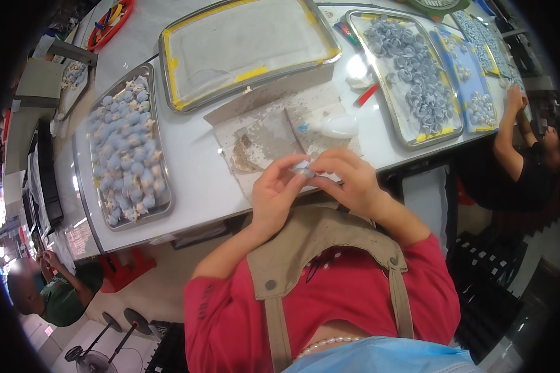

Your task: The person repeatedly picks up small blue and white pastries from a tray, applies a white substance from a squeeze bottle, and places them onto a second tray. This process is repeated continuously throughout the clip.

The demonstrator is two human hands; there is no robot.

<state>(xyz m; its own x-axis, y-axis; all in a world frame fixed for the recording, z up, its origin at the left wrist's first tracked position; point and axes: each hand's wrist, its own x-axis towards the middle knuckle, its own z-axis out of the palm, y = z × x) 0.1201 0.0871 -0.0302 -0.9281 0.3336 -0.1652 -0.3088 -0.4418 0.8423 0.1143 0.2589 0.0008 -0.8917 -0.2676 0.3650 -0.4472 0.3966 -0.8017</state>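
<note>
White worktable (196, 161), pale floor (166, 283)

Left of the left hand (272, 194), a strip of bare white tabletop (196, 165) gives a way through, bounded by the shallow metal tray (162, 196) of blue-grey balls. Straight ahead, the raised flap of the grey-brown cardboard (242, 110) bars a low path to the large paper-lined metal tray (242, 40). A white plastic bottle with a blue tip (339, 127) blocks the right hand (353, 181) forward; right of it, tabletop runs to the metal tray of blue-grey cupped pieces (397, 105).
</note>
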